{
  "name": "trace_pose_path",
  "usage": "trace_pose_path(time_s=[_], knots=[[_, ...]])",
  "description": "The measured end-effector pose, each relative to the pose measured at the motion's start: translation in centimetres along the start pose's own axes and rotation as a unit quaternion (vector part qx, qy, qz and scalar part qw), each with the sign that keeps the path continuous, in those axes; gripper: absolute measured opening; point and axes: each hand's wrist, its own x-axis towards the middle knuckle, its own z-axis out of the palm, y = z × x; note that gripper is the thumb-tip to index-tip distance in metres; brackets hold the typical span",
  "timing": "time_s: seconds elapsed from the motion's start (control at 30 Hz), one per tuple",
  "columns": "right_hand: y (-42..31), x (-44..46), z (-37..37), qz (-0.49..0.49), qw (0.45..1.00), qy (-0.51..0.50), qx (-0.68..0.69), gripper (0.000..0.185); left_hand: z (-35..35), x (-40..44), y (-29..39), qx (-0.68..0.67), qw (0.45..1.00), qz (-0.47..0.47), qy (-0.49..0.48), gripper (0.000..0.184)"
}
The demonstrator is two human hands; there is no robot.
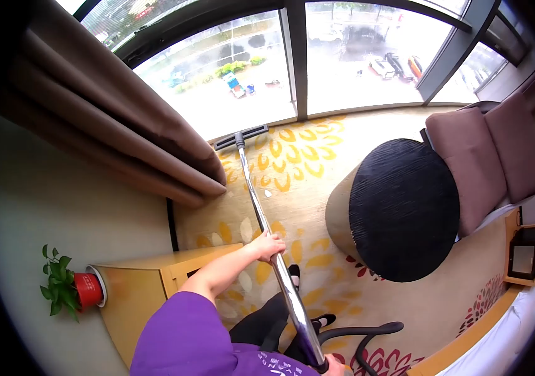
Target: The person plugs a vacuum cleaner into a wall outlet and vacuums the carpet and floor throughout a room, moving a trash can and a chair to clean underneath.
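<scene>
A vacuum cleaner wand, a long chrome tube, runs from low in the view up toward the window. My left hand is wrapped round its middle. Down at the bottom edge, my right hand is closed at the tube's lower end, partly cut off by the frame. The wide dark floor head rests on the patterned carpet close to the window base, beside the curtain. From the lower end a black hose curves off to the right across the floor.
A round black-topped table stands right of the wand, with a brown armchair behind it. At left are a brown curtain, a wooden cabinet and a red-potted plant. A bed edge lies lower right.
</scene>
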Motion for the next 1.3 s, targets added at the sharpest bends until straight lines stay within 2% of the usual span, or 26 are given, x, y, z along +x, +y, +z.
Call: trace_pose_path(time_s=[0.1, 0.13, 0.2, 0.27, 0.33, 0.37, 0.43, 0.5, 0.57, 0.6, 0.63, 0.77, 0.83, 0.9, 0.93, 0.97, 1.03, 1.13, 1.17, 1.2, 1.23, 1.3], knots=[[-3.6, 2.6, 0.8, -0.013, 0.999, -0.002, 0.052, 0.037, -0.2, 0.5, -3.6, -0.04, 0.998, -0.048, -0.027, 0.038], [-3.7, 2.7, 1.2, -0.004, 0.999, 0.001, 0.035, 0.037, -2.6, 0.2, -2.9, -0.022, 0.994, -0.064, -0.086, 0.039], [-2.9, 2.5, 1.8, 0.014, 1.0, 0.0, 0.018, 0.038, 0.2, 0.7, -3.7, -0.064, 0.995, -0.067, -0.032, 0.037], [-5.8, 1.6, -0.2, 0.021, 0.999, -0.027, 0.019, 0.038, 1.6, 0.4, -4.1, -0.092, 0.993, -0.075, 0.014, 0.033], [-7.0, 0.4, -1.9, 0.049, 0.997, -0.066, 0.002, 0.037, 2.0, -0.5, -3.1, -0.128, 0.989, -0.075, 0.022, 0.036], [-6.7, -0.6, -2.6, 0.031, 0.998, -0.061, 0.001, 0.04, 2.2, -0.7, -2.4, -0.146, 0.986, -0.074, 0.027, 0.038], [-5.1, -2.7, -4.5, 0.045, 0.994, -0.066, -0.079, 0.045, 0.8, -1.9, 1.9, -0.16, 0.984, -0.071, 0.042, 0.036], [-4.3, -5.3, -7.4, 0.038, 0.994, -0.061, -0.081, 0.047, 1.5, -2.0, 6.0, -0.184, 0.978, -0.061, 0.076, 0.037], [-2.9, -8.1, -10.3, 0.024, 0.992, -0.013, -0.126, 0.046, 3.0, -1.2, 9.6, -0.229, 0.962, -0.045, 0.143, 0.041], [-3.4, -9.4, -12.1, 0.053, 0.988, 0.0, -0.145, 0.046, 2.5, -0.9, 11.8, -0.237, 0.954, -0.032, 0.18, 0.036], [-2.9, -11.0, -13.5, 0.002, 0.987, 0.05, -0.151, 0.045, 1.8, -0.7, 14.0, -0.244, 0.945, -0.02, 0.216, 0.03], [-5.4, -17.6, -17.1, 0.024, 0.963, 0.106, -0.247, 0.042, -0.9, -0.9, 21.1, -0.279, 0.917, 0.032, 0.282, 0.022], [-6.3, -20.3, -18.0, 0.006, 0.96, 0.113, -0.257, 0.042, -0.9, -1.3, 23.9, -0.303, 0.898, 0.043, 0.317, 0.02], [-6.3, -22.7, -18.8, 0.057, 0.966, 0.104, -0.232, 0.042, -1.4, -1.8, 26.2, -0.316, 0.884, 0.054, 0.341, 0.02], [-6.2, -23.7, -18.9, -0.04, 0.938, 0.143, -0.314, 0.043, -1.9, -2.3, 27.2, -0.321, 0.881, 0.062, 0.343, 0.021], [-5.9, -24.5, -19.2, -0.066, 0.937, 0.153, -0.306, 0.043, -2.1, -2.6, 27.8, -0.31, 0.884, 0.067, 0.345, 0.021], [-5.2, -25.5, -19.5, -0.048, 0.947, 0.157, -0.277, 0.042, -2.7, -3.0, 28.7, -0.288, 0.889, 0.077, 0.347, 0.022], [-3.2, -24.1, -18.5, -0.07, 0.967, 0.152, -0.194, 0.041, -3.0, -3.4, 27.0, -0.242, 0.913, 0.045, 0.325, 0.027], [-2.5, -22.1, -17.8, -0.041, 0.971, 0.115, -0.207, 0.041, -2.4, -3.2, 25.2, -0.221, 0.928, 0.017, 0.299, 0.031], [-0.4, -19.2, -16.2, -0.113, 0.957, 0.184, -0.194, 0.036, -1.9, -3.0, 23.0, -0.227, 0.927, -0.008, 0.298, 0.028], [-0.6, -16.8, -14.3, -0.094, 0.969, 0.168, -0.154, 0.037, -0.9, -2.9, 20.5, -0.231, 0.927, -0.033, 0.294, 0.025], [-1.4, -12.7, -10.2, -0.079, 0.965, 0.121, -0.218, 0.044, 2.5, -2.8, 13.7, -0.239, 0.936, -0.075, 0.245, 0.021]])
